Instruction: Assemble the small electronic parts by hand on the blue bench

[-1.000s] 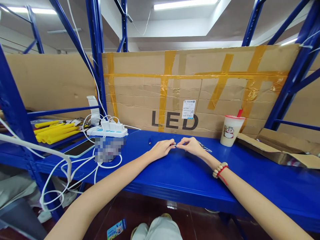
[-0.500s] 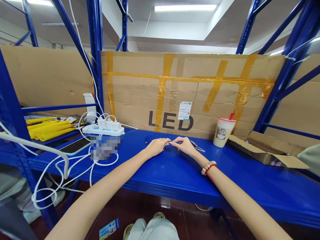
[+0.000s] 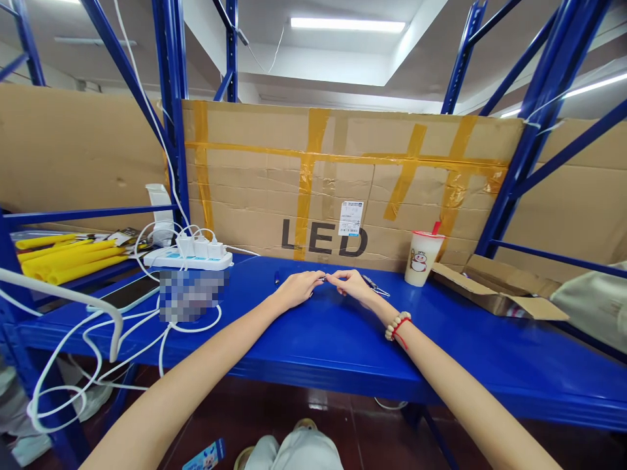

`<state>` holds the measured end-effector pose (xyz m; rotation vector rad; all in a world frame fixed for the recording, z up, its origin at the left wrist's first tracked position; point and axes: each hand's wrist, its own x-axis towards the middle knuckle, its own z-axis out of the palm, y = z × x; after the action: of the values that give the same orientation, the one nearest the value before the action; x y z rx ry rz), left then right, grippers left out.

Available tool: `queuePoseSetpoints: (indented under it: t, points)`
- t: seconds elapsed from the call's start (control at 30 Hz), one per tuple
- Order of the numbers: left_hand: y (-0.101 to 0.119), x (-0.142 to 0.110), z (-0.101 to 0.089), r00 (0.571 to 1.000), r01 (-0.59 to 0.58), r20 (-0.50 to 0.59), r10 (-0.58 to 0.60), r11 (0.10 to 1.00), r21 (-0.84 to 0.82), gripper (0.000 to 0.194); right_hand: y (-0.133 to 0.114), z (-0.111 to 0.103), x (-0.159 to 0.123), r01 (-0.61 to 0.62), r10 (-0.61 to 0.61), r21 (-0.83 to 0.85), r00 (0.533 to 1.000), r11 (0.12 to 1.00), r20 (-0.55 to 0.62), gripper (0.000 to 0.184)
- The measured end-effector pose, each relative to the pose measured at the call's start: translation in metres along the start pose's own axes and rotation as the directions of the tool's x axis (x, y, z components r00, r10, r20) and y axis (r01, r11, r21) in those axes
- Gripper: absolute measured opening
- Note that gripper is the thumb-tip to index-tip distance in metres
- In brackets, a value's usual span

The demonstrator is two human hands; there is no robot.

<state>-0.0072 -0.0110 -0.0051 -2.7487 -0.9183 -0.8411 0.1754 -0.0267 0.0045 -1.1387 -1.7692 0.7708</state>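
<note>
My left hand (image 3: 300,288) and my right hand (image 3: 351,284) meet fingertip to fingertip just above the blue tabletop (image 3: 313,339). Both are closed in a pinch. Between them is a small, thin, dark piece (image 3: 324,279), mostly covered by the fingers and too small to name. Behind my right hand lie some slender metal-and-dark items (image 3: 376,286), partly hidden by the wrist. A small dark object (image 3: 277,281) rests on the table to the left of my left hand. A beaded bracelet (image 3: 398,325) with red cord circles my right wrist.
A drink cup (image 3: 422,260) with a red straw and an opened cardboard box (image 3: 494,290) stand at right. On the left are a white power strip (image 3: 191,258), loose white cables (image 3: 100,326), a phone (image 3: 125,294) and yellow tubes (image 3: 73,258). Taped cardboard (image 3: 255,189) backs the table.
The view has turned slightly to the right, so everything sits further left in it. My hands keep their pinch together, with the fingertips a little closer to each other.
</note>
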Motion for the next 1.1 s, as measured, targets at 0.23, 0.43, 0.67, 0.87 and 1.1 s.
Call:
queuePoseSetpoints:
  t: [0.23, 0.43, 0.67, 0.87, 1.1]
  points:
    - [0.002, -0.001, 0.001, 0.999, -0.046, 0.003, 0.046, 0.999, -0.002, 0.024, 0.005, -0.002, 0.001, 0.004, -0.002, -0.036, 0.999, 0.999, 0.052, 0.043]
    - [0.005, -0.004, 0.001, 0.998, -0.064, -0.014, 0.064, 0.998, -0.017, 0.023, 0.012, -0.001, 0.005, 0.005, -0.002, -0.031, 0.997, 0.999, 0.078, 0.04]
    - [0.007, -0.007, 0.002, 0.993, -0.119, -0.001, 0.119, 0.993, -0.009, 0.022, 0.014, -0.001, 0.003, 0.069, -0.064, -0.043, 0.993, 0.997, 0.101, 0.039]
    - [0.007, -0.005, 0.0, 0.999, -0.044, -0.02, 0.043, 0.997, -0.058, 0.022, 0.005, 0.001, 0.004, 0.129, -0.127, -0.041, 0.991, 0.991, 0.039, 0.038]
    - [0.011, 0.0, 0.002, 0.991, 0.026, -0.123, -0.046, 0.987, -0.158, 0.025, -0.007, 0.002, 0.004, 0.117, -0.115, 0.022, 0.99, 0.993, -0.086, 0.037]
